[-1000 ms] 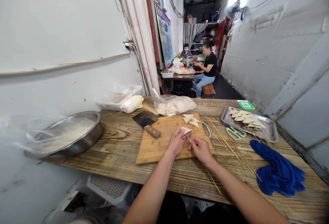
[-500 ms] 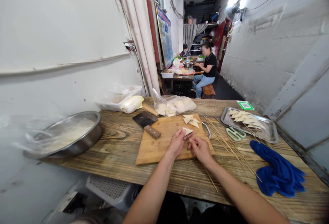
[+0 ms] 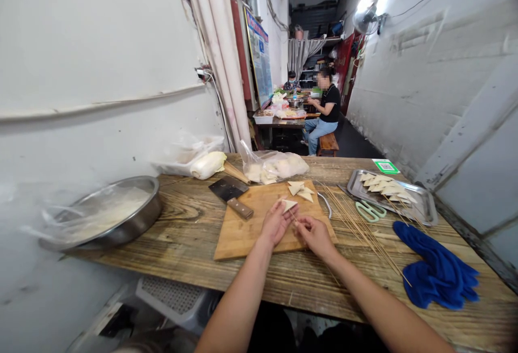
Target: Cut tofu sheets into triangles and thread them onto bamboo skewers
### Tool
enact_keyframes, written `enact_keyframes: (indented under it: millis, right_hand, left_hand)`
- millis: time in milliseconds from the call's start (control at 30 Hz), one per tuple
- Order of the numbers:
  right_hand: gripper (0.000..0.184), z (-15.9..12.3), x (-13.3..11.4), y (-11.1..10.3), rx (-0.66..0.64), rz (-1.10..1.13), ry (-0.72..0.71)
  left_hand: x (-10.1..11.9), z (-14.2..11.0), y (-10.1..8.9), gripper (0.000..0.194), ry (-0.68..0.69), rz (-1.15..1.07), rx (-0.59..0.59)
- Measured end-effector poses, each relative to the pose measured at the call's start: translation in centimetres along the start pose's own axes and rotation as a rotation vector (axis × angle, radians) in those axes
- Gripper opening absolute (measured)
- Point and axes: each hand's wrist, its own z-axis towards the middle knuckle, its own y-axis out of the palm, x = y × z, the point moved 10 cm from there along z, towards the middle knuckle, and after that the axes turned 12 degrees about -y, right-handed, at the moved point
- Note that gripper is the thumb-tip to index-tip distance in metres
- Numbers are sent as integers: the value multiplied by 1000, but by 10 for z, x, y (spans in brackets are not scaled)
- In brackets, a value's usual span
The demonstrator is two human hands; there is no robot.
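Observation:
Over the wooden cutting board [image 3: 234, 239], my left hand [image 3: 275, 225] pinches a pale triangular tofu slice [image 3: 288, 205] between thumb and fingers. My right hand [image 3: 313, 236], closed, grips a thin bamboo skewer [image 3: 334, 276] whose upper end meets the slice's lower edge. How deep the tip sits I cannot tell. More tofu triangles [image 3: 301, 190] lie at the board's far right corner. A cleaver [image 3: 239, 208] with a wooden handle rests on the board's left edge. Right of the board, several loose skewers [image 3: 356, 223] are spread on the table.
A metal tray [image 3: 424, 210] holds skewered triangles, with green-handled scissors [image 3: 370, 211] beside it. A blue cloth [image 3: 437, 272] lies at right. At left stands a large steel basin [image 3: 137, 218]. A plastic bag [image 3: 275, 167] and a cabbage [image 3: 208, 165] sit behind the board. Two people work farther back.
My left hand has shifted slightly left with the tofu slice, and its fingers lie more open beneath it. The skewer in my right hand has moved up and left with the slice.

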Motion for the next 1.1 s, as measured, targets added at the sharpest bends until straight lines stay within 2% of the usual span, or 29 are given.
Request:
enact_keyframes:
  millis: [167, 333, 733, 967, 1100]
  right_hand:
    - [28, -8, -12, -1, -105, -243, -103]
    - [27, -11, -23, -6, -79, -365, -151]
    - [21, -2, -19, -8, 26, -331, -172]
    - [23, -1, -23, -14, 73, -310, -186]
    - [24, 1, -21, -22, 115, -264, -173]
  left_hand:
    - [3, 1, -12, 23, -24, -77, 40]
    - [1, 0, -13, 16, -3, -18, 67]
    - [-6, -1, 1, 20, -1, 153, 57]
    - [-11, -4, 13, 23, 76, 283, 70]
    - [-9, -3, 11, 33, 77, 388, 84]
